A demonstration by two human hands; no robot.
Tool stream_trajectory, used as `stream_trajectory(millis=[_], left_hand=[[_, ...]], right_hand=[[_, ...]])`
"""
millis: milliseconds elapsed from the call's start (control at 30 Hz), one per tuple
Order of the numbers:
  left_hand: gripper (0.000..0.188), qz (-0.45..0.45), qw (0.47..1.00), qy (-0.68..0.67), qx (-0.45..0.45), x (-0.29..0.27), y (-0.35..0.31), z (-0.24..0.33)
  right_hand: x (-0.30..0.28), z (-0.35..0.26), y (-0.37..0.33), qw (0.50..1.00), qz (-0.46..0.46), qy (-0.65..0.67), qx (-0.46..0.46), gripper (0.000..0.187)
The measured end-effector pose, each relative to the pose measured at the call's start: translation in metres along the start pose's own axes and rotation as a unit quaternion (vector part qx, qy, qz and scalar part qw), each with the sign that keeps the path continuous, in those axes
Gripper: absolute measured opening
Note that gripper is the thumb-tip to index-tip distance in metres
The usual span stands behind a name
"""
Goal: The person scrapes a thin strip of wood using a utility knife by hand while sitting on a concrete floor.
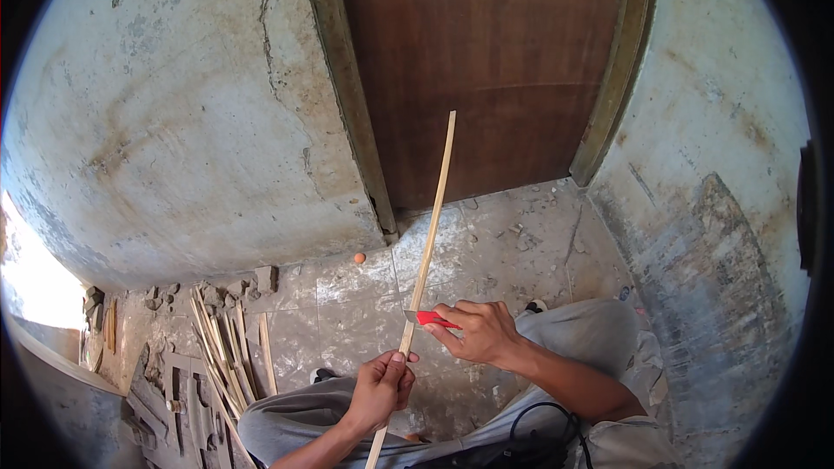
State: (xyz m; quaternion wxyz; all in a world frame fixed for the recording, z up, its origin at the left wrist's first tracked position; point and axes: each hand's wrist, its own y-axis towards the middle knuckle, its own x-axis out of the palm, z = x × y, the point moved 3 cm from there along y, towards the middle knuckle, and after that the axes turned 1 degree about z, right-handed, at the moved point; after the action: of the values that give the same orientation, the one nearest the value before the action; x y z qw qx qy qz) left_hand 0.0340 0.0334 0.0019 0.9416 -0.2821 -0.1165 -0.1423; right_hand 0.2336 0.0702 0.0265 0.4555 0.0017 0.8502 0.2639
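A long, thin strip of pale wood or bamboo (434,208) runs from between my legs up toward the door. My left hand (380,389) is closed around its lower part, thumb on top. In my right hand (482,333) is a knife with a red handle (437,320). Its short blade (411,317) lies against the strip just above my left hand. My right fingers wrap the handle, so part of it is hidden.
Several similar strips (228,347) lie at the left beside my knee, near a grey slatted piece (187,399) and rubble. A small orange ball (360,258) rests on the dusty tiled floor (347,295). Ahead stands a brown door (486,61) between cracked walls (174,104).
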Motion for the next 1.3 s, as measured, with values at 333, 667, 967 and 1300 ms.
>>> stream_trajectory(millis=[333, 667, 967, 1300], left_hand=[[0.028, -0.002, 1.000, 0.013, 0.001, 0.003, -0.005, 0.001], [0.027, -0.006, 0.998, 0.055, 0.015, 0.002, -0.014, 0.002], [0.029, -0.032, 0.990, 0.135, 0.025, 0.000, -0.026, -0.009], [0.032, -0.047, 0.995, 0.083, 0.007, -0.004, -0.017, -0.012]], right_hand=[[-0.003, 0.011, 0.005, 0.999, 0.048, -0.007, 0.007, 0.026], [-0.008, 0.022, 0.010, 0.998, 0.046, -0.014, 0.043, 0.030], [-0.039, 0.053, 0.018, 0.988, 0.119, -0.013, 0.101, 0.032], [-0.042, 0.054, 0.016, 0.984, 0.117, 0.020, 0.135, 0.026]])
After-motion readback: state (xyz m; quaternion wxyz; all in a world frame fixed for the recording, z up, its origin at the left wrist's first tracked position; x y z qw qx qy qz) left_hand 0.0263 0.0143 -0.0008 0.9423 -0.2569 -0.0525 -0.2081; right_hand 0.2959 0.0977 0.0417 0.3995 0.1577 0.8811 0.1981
